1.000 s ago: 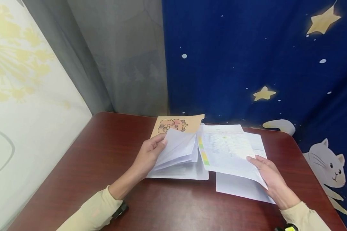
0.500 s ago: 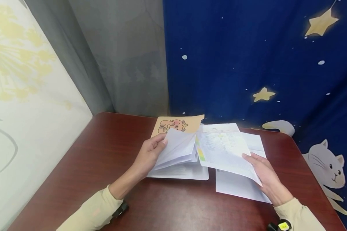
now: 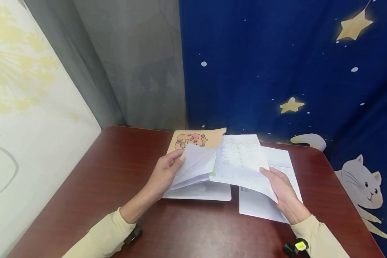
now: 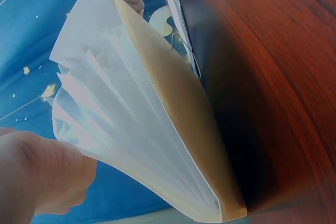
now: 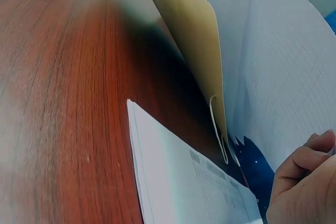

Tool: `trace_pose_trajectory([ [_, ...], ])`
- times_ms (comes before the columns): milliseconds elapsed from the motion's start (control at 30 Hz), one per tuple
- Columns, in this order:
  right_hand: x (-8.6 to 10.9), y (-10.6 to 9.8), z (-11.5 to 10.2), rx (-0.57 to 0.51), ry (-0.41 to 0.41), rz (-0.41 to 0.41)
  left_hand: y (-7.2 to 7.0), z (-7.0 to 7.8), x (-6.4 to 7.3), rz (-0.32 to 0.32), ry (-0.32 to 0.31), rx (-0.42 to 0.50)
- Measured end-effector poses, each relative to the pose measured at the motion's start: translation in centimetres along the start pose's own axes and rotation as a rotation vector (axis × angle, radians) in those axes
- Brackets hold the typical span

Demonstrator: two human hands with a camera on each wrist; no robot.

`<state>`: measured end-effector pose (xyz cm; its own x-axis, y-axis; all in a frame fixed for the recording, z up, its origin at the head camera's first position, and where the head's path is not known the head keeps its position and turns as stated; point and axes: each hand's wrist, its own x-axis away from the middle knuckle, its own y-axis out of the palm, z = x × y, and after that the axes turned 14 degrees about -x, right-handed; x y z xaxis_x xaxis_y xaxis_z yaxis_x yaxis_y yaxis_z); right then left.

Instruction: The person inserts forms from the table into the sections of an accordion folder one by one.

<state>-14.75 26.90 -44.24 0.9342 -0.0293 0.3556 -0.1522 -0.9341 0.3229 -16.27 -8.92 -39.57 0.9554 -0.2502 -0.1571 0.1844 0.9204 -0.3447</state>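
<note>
A display book with a tan, cartoon-animal cover (image 3: 193, 138) stands partly open on the table, its clear plastic pockets (image 4: 115, 87) fanned out. My left hand (image 3: 162, 175) pinches the edge of the raised pockets between thumb and fingers. From the right, my right hand (image 3: 282, 188) grips a printed sheet of paper (image 3: 238, 157) by its right side. The sheet's left edge lies at the pockets and its far-left part is hidden there; I cannot tell how far inside it reaches. More printed sheets (image 3: 258, 206) lie flat under my right hand.
The dark red-brown table (image 3: 116, 161) has a rounded far edge. A blue star-patterned curtain (image 3: 261, 64) and a grey one (image 3: 142, 71) hang behind it. A pale patterned surface (image 3: 35, 143) borders the left. A thin loop (image 5: 214, 124) sits at the book cover's edge.
My right hand has moved left with the printed sheet, and the coloured strip on its left edge is now mostly hidden behind the pockets. My left hand has stayed in place.
</note>
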Motion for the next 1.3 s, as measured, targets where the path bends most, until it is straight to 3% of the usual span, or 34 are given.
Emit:
trace_pose_trajectory([
  [333,-0.3,1.0,0.2,0.021,0.004,0.044,-0.1,0.1,0.2,-0.002,-0.001,-0.004],
  [567,-0.6,1.6,0.5,0.104,-0.01,0.053,0.1,0.2,0.1,0.002,0.003,-0.012],
  [1300,-1.6,3.2,1.4,0.213,-0.054,0.092,0.0,0.2,0.1,-0.004,-0.004,-0.02],
])
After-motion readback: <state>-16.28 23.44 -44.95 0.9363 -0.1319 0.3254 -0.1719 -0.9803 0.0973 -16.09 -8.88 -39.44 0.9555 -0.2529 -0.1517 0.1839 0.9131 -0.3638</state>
